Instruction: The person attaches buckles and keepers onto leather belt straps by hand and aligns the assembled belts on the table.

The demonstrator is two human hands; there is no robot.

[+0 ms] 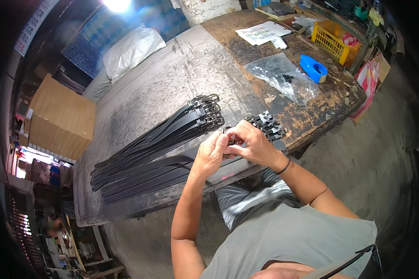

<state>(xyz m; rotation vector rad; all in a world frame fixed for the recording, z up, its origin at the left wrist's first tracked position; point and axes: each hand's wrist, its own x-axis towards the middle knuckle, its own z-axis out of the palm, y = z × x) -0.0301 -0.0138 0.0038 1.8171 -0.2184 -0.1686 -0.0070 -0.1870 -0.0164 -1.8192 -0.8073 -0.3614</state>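
My left hand (209, 156) and my right hand (255, 145) meet at the table's near edge, fingers pinched together. Between them is the end of a black strap (170, 161), which curves away to the left from my left hand. Small metal fittings show at the fingertips, but the fingers mostly hide them. Just beyond lies a bundle of long black straps (146, 144), their metal hardware (207, 113) gathered at the right end. More straps lie flat beneath the held one. Close behind my right hand sits a cluster of black pieces with shiny metal parts (268, 126).
On the worn table (181, 65) are a clear plastic bag (284, 76), a blue tape dispenser (314, 69) and paper sheets (260, 33). A yellow crate (329, 41) stands at the far right. White sacks (132, 52) rest at the back left, near stacked cardboard (60, 114).
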